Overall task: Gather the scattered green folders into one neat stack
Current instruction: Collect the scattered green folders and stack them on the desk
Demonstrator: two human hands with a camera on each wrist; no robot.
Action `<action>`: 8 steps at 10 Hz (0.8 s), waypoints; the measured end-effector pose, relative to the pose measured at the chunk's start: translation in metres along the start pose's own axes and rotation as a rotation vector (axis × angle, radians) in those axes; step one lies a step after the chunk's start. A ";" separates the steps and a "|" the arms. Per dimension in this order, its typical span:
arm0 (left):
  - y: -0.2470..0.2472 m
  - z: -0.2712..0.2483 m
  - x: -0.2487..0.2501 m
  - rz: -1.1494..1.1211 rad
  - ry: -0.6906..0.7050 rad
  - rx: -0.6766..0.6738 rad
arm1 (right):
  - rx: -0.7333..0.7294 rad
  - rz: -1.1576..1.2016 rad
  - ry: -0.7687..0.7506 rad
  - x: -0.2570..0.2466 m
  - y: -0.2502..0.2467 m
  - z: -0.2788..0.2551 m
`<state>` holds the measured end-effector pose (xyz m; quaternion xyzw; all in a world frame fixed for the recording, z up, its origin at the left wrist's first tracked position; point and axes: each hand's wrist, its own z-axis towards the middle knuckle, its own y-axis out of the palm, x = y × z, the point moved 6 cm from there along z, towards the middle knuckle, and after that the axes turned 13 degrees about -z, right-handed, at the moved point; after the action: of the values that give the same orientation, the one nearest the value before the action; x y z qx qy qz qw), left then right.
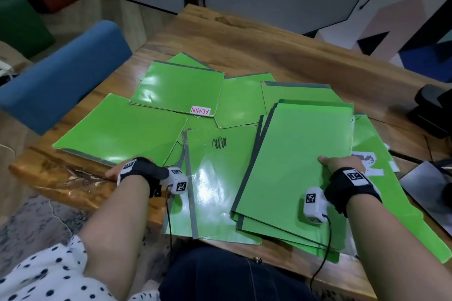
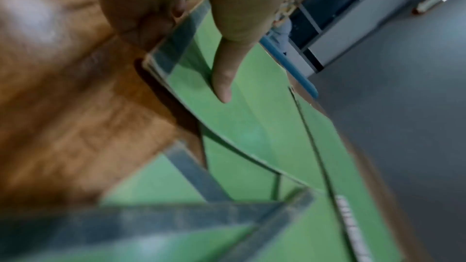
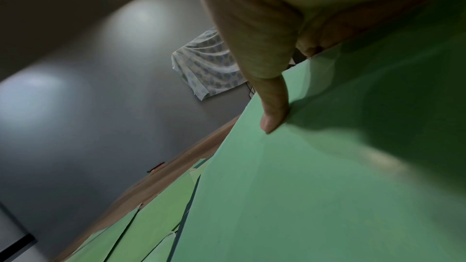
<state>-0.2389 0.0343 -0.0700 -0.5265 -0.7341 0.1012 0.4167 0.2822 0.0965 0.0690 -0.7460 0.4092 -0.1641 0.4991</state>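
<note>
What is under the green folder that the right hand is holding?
Under the top folder pinched by the right hand, two more green folders show their dark edges, over another folder bearing a white printed label. Their covered faces and any contents are hidden.

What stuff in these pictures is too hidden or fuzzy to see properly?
- Right hand fingers: in the head view, tucked under the top folder. The right wrist view shows only the thumb.
- Left hand fingers: in the head view, hidden under the left folder and the wrist strap.
- White label: in the left wrist view, too blurred to read.
- Printed sheet: in the head view, partly covered by the right hand.
- Black object: in the head view, cut off by the right edge.
</note>
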 end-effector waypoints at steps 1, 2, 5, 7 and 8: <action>0.020 0.031 0.000 -0.133 0.020 -0.162 | 0.018 -0.028 -0.013 -0.001 -0.001 0.001; 0.000 -0.070 0.049 0.046 0.231 -0.283 | 0.014 -0.030 -0.039 -0.002 -0.003 -0.002; -0.016 -0.165 0.125 -0.864 0.129 -0.412 | 0.016 -0.016 -0.053 -0.002 -0.007 -0.007; 0.008 -0.211 0.123 -0.964 -0.018 -0.656 | 0.015 -0.003 -0.052 -0.001 -0.008 -0.007; 0.018 -0.224 0.101 -0.795 -0.062 -0.739 | 0.008 0.005 -0.049 0.001 -0.006 -0.003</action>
<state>-0.0751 0.0638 0.1124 -0.3163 -0.8753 -0.3138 0.1882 0.2841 0.0948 0.0750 -0.7467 0.3982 -0.1462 0.5123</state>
